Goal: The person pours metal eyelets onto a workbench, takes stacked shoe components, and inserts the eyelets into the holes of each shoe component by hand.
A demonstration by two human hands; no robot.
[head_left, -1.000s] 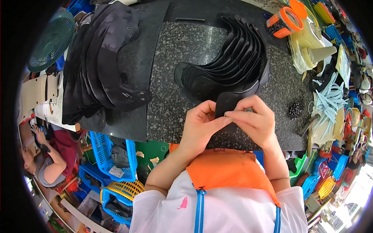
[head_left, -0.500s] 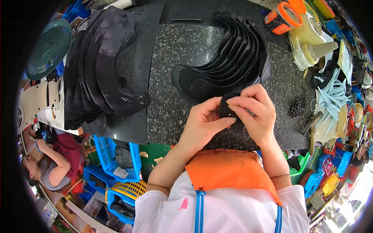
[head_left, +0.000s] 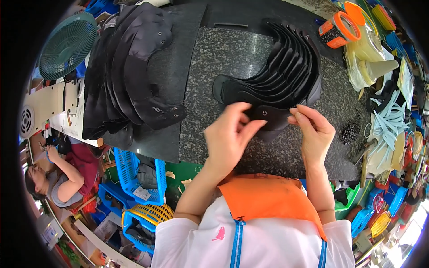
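A curved black piece (head_left: 275, 118), which looks like part of a shoe upper, lies at the near side of the fanned stack of similar black pieces (head_left: 286, 73). A small ring-shaped mark or fitting shows on its face. My left hand (head_left: 225, 138) is at its left end, thumb and fingers apart, with the thumb tip close to the piece or on it. At its right edge the thumb and fingers of my right hand (head_left: 317, 131) are pinched together on it. Another stack of black pieces with metal eyelets (head_left: 138, 71) lies to the left.
The speckled stone slab (head_left: 223, 49) bears a thin dark rod (head_left: 231, 25). At right are an orange-lidded tub (head_left: 338, 30), a small dark heap (head_left: 349, 133), a hammer-like tool (head_left: 364, 151) and pale blue strips (head_left: 388, 118). Blue baskets (head_left: 140, 176) and another person (head_left: 62, 174) are at left.
My hands have moved apart; before, both held the black piece close together. My left fingers have opened, and the piece now lies flatter against the stack. The whole view has shifted slightly.
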